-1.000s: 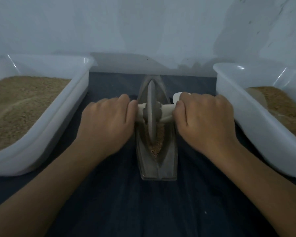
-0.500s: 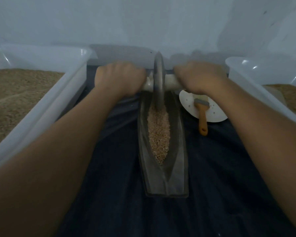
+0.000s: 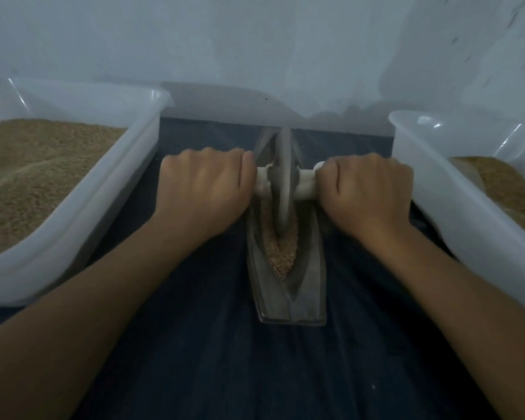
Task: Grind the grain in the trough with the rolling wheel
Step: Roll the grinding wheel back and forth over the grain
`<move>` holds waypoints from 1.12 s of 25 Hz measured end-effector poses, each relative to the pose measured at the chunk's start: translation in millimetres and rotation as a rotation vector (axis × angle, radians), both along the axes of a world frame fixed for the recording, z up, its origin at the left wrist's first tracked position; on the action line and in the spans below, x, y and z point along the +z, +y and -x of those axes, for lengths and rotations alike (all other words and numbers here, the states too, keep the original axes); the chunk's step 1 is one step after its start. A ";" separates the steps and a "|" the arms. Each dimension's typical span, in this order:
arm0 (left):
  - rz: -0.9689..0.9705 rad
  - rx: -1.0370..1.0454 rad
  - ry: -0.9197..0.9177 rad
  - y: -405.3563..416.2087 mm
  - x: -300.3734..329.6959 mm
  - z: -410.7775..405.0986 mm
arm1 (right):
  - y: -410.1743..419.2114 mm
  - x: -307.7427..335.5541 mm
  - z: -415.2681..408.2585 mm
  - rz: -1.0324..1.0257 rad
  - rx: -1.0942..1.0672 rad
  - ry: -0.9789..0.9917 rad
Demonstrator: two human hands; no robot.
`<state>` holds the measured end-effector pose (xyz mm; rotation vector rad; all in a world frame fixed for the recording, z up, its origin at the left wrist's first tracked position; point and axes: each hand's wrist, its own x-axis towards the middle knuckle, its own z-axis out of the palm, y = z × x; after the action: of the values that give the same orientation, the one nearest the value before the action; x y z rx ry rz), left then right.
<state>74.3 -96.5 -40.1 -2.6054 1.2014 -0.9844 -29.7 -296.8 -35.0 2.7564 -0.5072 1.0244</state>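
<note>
A pale, scuffed wall (image 3: 255,40) is filling the upper part of the frame, and a dark blue cloth (image 3: 209,359) is covering the tabletop below it. Two white plastic tubs are sitting on the cloth, the left tub (image 3: 82,213) at the left edge and the right tub (image 3: 437,213) at the right edge, each holding brown meal. Between them, at centre, the grey trough (image 3: 303,286) is lying lengthwise with grain (image 3: 281,259) in its groove. The rolling wheel (image 3: 282,183) is standing upright in the trough's far half. The left hand (image 3: 203,189) and right hand (image 3: 367,192) are gripping its pale axle (image 3: 308,184), fingers curled tightly round the ends.
</note>
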 end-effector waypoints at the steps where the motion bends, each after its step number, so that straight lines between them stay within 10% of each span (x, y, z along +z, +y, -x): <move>1: -0.022 0.029 0.036 -11.0 2.7 -12.5 | -7.6 3.6 -16.4 -0.020 -0.045 0.066; 8: -0.141 0.099 0.418 -59.1 36.2 -93.6 | -48.9 47.6 -88.5 -0.017 0.077 0.637; 20: 0.228 -0.080 0.102 18.0 0.8 24.1 | 11.6 -11.4 40.8 0.066 0.140 -0.126; 25: 0.287 -0.096 0.193 27.1 -5.5 25.4 | 11.3 -5.0 26.7 0.140 0.154 -0.106; 28: -0.004 0.026 0.138 -8.1 8.3 -11.3 | -9.6 3.9 -13.9 0.006 -0.007 0.040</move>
<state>85.7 -104.5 -31.8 -2.7178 1.1932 -0.8086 -15.8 -306.4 -31.1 2.7612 -0.5071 0.9662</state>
